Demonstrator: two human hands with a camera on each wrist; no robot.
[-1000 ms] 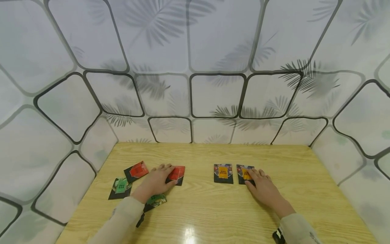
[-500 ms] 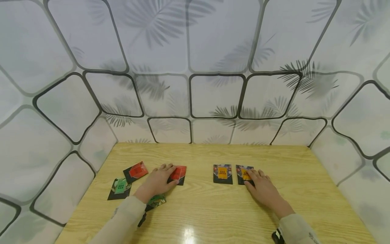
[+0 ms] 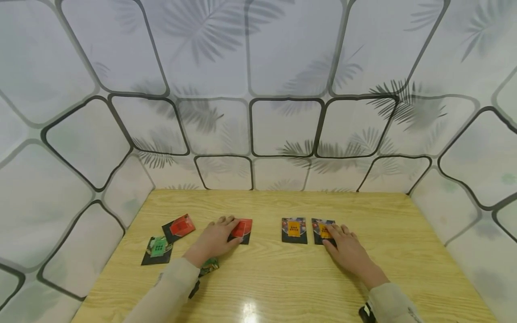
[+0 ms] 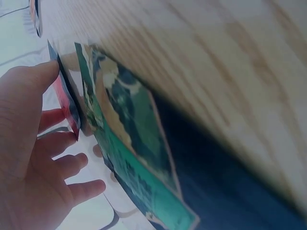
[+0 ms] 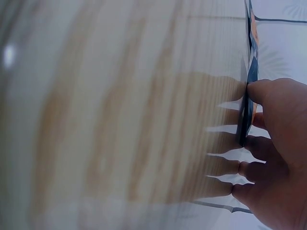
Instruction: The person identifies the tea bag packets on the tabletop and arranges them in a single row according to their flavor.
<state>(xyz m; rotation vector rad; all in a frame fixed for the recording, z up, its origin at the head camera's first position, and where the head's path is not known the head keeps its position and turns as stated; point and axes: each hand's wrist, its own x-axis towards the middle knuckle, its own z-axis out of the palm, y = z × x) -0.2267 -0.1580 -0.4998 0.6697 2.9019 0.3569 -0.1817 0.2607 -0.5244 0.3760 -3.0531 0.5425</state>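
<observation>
One red packet (image 3: 244, 232) lies left of the uncovered orange packet (image 3: 294, 230), partly under our left hand (image 3: 214, 239); our right hand (image 3: 349, 253) rests on the half-covered orange packet (image 3: 319, 231), just right of the uncovered one. Both hands lie outstretched, clasping nothing; light, flat pressure should steady things best.

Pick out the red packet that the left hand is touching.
The rightmost red packet: the left hand rests its fingers on it. The other red packet lies farther left, untouched.
</observation>
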